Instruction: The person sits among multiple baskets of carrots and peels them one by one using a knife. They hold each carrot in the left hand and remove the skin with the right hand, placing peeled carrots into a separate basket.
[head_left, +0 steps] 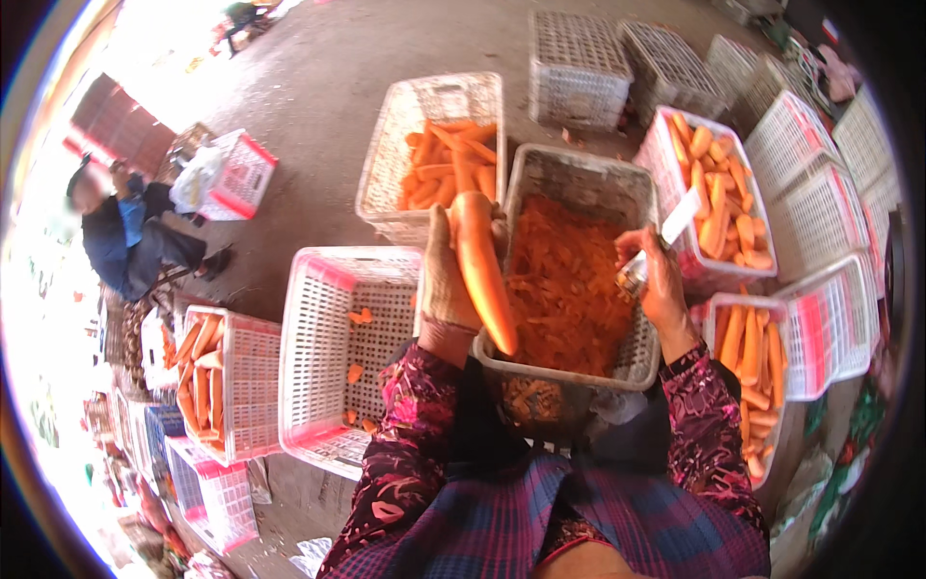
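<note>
My left hand (445, 282) wears a knit work glove and grips a large, peeled-looking carrot (481, 268). The carrot's narrow end points down toward me, over the left rim of the middle crate. In my bare right hand (660, 279) is a hand tool with a flat bright blade (681, 215); whether it is a knife or a peeler I cannot tell. Between my knees stands a grimy plastic crate (582, 165), with a deep heap of orange carrot peelings (571, 289) inside. Both hands are above its sides, and the blade is apart from the carrot.
Beyond my left hand, a white crate (441, 90) holds carrots (434, 166). Nearer left, a pink-rimmed crate (311, 347) contains a few carrot bits. Carrot-filled crates (767, 268) (785, 311) line my right. Upturned crates (579, 65) stand ahead; a seated person (137, 231) is far left.
</note>
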Motion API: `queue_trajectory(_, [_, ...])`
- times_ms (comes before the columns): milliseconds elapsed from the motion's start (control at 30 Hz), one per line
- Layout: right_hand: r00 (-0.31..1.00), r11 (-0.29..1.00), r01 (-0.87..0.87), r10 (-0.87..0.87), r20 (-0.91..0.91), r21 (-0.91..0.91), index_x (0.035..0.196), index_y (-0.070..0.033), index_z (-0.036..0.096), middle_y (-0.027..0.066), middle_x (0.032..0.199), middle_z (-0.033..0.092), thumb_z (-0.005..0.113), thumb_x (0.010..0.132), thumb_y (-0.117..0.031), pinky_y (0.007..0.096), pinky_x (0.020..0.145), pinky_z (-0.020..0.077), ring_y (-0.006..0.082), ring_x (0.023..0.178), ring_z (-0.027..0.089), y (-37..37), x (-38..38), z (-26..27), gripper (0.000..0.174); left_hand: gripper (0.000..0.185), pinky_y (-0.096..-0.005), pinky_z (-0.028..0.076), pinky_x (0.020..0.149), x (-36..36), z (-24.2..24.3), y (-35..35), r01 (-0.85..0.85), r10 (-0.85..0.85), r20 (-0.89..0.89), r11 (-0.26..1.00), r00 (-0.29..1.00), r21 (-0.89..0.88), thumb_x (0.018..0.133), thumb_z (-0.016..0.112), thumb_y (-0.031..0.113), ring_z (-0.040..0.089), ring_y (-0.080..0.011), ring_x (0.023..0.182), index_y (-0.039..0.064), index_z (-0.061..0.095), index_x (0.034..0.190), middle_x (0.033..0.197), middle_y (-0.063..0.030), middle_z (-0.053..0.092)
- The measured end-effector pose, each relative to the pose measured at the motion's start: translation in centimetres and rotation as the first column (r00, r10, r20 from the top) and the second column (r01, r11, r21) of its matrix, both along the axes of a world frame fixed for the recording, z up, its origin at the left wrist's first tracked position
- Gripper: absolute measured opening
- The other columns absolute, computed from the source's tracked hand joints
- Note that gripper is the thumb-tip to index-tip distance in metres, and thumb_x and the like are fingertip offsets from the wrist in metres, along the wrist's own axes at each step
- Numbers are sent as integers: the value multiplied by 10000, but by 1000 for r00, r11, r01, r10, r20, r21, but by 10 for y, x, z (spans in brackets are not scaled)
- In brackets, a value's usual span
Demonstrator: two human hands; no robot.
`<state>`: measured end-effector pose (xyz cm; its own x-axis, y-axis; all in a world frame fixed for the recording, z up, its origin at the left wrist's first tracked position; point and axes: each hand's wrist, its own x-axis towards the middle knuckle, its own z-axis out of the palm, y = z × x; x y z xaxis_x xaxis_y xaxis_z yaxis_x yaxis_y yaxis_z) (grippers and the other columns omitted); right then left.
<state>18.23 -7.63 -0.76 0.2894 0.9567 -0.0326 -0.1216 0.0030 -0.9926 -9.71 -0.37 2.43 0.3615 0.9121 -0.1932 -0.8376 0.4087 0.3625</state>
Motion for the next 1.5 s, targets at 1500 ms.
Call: queue_trajectory(1500, [984, 961, -176, 167, -61, -215, 907, -4, 729, 12, 787, 698, 842, 852, -153, 219, 537, 448, 73, 634, 601, 94, -14, -52, 195, 444, -311, 601, 768, 31, -88, 19, 547, -396, -604, 833, 692, 81, 1097, 481, 374, 708, -175, 906, -15, 568, 1295, 1040, -106, 674])
